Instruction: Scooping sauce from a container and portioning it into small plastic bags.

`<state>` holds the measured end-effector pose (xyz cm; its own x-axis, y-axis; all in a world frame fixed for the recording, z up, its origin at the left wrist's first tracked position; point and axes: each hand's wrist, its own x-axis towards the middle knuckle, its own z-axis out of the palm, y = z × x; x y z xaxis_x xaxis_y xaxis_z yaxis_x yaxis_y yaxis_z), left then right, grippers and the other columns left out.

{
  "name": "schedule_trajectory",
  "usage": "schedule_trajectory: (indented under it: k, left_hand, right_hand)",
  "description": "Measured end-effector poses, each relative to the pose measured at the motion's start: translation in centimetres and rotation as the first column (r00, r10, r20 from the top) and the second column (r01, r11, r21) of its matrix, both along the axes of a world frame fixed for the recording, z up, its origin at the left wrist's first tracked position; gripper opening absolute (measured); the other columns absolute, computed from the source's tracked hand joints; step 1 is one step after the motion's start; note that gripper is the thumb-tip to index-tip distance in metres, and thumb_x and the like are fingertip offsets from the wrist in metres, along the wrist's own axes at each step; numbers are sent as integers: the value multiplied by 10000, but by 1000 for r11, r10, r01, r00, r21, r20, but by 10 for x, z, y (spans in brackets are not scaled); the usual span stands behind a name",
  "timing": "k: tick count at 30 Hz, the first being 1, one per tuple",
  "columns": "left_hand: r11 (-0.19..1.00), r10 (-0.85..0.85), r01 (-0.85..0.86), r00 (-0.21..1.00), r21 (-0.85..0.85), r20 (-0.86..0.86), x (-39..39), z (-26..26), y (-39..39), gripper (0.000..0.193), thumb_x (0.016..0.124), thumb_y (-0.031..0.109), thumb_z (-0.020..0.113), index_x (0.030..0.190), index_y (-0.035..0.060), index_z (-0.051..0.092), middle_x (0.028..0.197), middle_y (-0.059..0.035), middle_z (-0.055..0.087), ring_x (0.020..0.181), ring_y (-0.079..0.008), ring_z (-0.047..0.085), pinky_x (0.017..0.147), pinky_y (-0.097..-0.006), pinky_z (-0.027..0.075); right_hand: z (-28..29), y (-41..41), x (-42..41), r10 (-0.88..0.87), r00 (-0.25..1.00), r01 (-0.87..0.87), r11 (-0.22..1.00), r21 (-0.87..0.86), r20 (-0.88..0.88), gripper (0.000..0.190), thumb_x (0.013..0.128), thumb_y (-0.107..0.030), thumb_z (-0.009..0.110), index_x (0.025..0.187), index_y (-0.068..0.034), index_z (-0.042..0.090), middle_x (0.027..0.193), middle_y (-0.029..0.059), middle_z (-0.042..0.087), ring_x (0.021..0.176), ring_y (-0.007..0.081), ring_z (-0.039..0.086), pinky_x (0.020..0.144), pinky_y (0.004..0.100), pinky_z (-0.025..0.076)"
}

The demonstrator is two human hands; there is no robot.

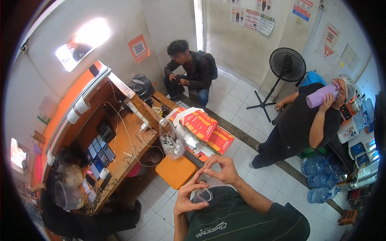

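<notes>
Both my hands are raised in front of my dark green shirt. A thin translucent loop (205, 195), perhaps a plastic band, is held in my left hand (188, 194), between the thumb and curled fingers. My right hand (222, 169) has its thumb and forefinger pinched together, meeting the tip of my left forefinger; whether something small sits between them is too fine to tell. Just beyond are an orange woven-textured stool seat (176, 171), a clear plastic bag (171, 140) of small white items and red-and-yellow printed cardboard boxes (199, 125).
Left, a worn wooden counter (132, 144) carries several phones (101, 156), cables and a clear tub (68, 195); a person in black stands beside it. One person (193, 69) crouches ahead. Another (301, 117) drinks near a stand fan (286, 64) and water jugs (318, 177).
</notes>
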<state>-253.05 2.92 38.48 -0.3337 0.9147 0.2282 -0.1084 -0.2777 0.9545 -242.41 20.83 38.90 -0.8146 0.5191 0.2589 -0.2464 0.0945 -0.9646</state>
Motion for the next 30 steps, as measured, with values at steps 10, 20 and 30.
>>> schedule_trajectory:
  k: [10, 20, 30]
  left_hand:
    - [999, -48, 48, 999, 14, -8, 1, -3, 8, 536, 607, 105, 875, 1100, -16, 706, 1488, -278, 405, 1062, -259, 642, 947, -390, 503]
    - [997, -68, 68, 998, 20, -16, 4, -1, 15, 540, 606, 105, 876, 1104, -14, 706, 1500, -269, 395, 1046, -247, 634, 933, -370, 502]
    - [997, -79, 79, 997, -2, 2, 6, -2, 16, 534, 602, 117, 876, 1094, -10, 711, 1490, -271, 408, 1057, -254, 632, 950, -378, 492]
  right_hand:
    - [2, 4, 4, -22, 999, 22, 1000, 20, 23, 96, 803, -21, 758, 831, -28, 667, 946, 81, 679, 917, 152, 633, 847, 296, 478]
    - [0, 10, 12, -58, 998, 56, 998, 35, 31, 89, 800, -48, 760, 829, -23, 679, 971, 81, 685, 959, 159, 624, 875, 301, 475]
    - [-3, 11, 16, -74, 997, 72, 995, 63, 30, 105, 793, -66, 776, 837, -25, 690, 977, 82, 690, 974, 171, 630, 886, 308, 475]
